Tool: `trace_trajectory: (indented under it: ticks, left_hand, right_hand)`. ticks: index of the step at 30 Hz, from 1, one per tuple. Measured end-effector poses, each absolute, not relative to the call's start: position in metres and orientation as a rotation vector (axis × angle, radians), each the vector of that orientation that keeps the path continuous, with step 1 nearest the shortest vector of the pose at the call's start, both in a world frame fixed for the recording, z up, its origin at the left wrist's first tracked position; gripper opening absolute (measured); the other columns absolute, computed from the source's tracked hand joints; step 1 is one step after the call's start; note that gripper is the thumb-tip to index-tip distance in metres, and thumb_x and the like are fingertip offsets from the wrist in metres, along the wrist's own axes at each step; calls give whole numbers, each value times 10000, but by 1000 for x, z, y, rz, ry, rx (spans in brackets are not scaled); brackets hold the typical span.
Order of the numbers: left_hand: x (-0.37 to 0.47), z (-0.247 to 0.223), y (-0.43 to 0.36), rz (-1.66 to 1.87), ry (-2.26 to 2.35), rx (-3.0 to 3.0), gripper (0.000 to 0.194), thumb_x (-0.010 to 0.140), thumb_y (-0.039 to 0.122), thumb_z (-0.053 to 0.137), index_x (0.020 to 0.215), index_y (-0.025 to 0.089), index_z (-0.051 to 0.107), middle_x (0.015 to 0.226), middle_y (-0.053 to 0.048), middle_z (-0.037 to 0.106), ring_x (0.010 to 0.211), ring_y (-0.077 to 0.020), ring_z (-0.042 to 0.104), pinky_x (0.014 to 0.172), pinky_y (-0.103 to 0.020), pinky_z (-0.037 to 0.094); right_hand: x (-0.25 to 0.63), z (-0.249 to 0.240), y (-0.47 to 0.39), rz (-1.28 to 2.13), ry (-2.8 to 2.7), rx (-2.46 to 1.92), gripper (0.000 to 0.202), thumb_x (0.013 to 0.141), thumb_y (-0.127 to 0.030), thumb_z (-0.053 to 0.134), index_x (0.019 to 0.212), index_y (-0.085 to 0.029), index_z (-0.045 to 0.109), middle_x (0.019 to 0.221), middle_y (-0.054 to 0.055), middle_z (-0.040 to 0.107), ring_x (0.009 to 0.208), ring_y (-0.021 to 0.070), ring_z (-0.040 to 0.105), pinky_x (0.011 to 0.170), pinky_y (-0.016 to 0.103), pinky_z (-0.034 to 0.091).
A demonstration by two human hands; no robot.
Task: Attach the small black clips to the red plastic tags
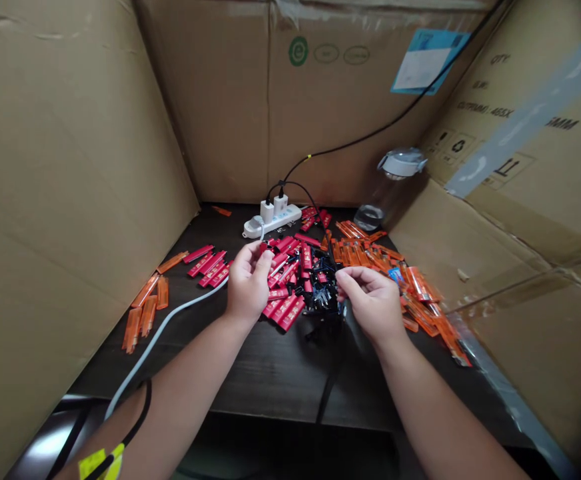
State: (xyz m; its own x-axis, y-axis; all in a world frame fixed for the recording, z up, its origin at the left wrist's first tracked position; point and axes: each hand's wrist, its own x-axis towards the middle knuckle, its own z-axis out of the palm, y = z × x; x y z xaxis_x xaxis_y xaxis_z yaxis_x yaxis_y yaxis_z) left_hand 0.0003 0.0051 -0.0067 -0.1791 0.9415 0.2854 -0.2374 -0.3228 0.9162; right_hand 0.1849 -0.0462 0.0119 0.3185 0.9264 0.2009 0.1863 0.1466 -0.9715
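My left hand (250,280) is closed, thumb against forefinger, around a red lighter-like case (263,247); only a bit of it shows. My right hand (373,300) is closed in a pinch beside a pile of small black parts (323,293). Whatever lies between its fingertips is too small to make out. Between the hands spreads a heap of flat red cases (285,310) with gold print, partly mixed with the black parts. Orange translucent lighter-like pieces (358,253) lie behind and to the right of my right hand.
A white power strip (273,221) with two plugged-in chargers stands at the back. Its pale cable (170,317) runs past my left arm. A clear bottle (388,190) stands back right. Cardboard walls (220,100) enclose the dark table (250,373). More orange pieces (148,313) lie left.
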Motion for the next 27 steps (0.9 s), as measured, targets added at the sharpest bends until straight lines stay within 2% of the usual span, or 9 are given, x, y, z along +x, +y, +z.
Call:
trace_trajectory:
  ticks: [7,12,15,19,27]
  left_hand:
    - [2,-5,5,1713,847,1096,169,864,327,593,957,204,523,740,15,581,621,-92,543,613,-219,463]
    - [1,0,3,1666,840,1104,163,866,352,587,868,199,532,612,43,504,501,-71,439,476,-186,359]
    - [0,3,1,1573,843,1146,162,834,333,622,824,180,569,595,37,510,489,-65,425,455,-182,334]
    - [0,7,-4,1444,828,1140,175,770,314,679,813,157,616,571,28,537,486,-67,443,453,-179,345]
    - [-4,11,-1,1487,819,931,200,786,335,644,741,167,543,516,59,434,407,-40,325,384,-160,218]
  right_hand:
    - [186,9,-44,608,-1281,-1421,210,753,-359,653,717,-152,649,574,5,592,489,112,514,480,239,427]
    - [187,3,-43,552,-1462,-1495,226,771,-369,626,762,-147,670,673,47,652,581,147,559,546,271,450]
    - [187,-1,-44,560,-1564,-1502,241,783,-372,612,813,-142,679,708,59,663,590,153,560,561,282,453]
    - [185,-2,-46,524,-1632,-1517,237,792,-366,598,809,-146,683,672,48,644,529,137,514,518,272,419]
    - [185,-1,-47,470,-1668,-1512,232,802,-361,587,773,-150,678,591,18,581,486,117,440,469,249,366]
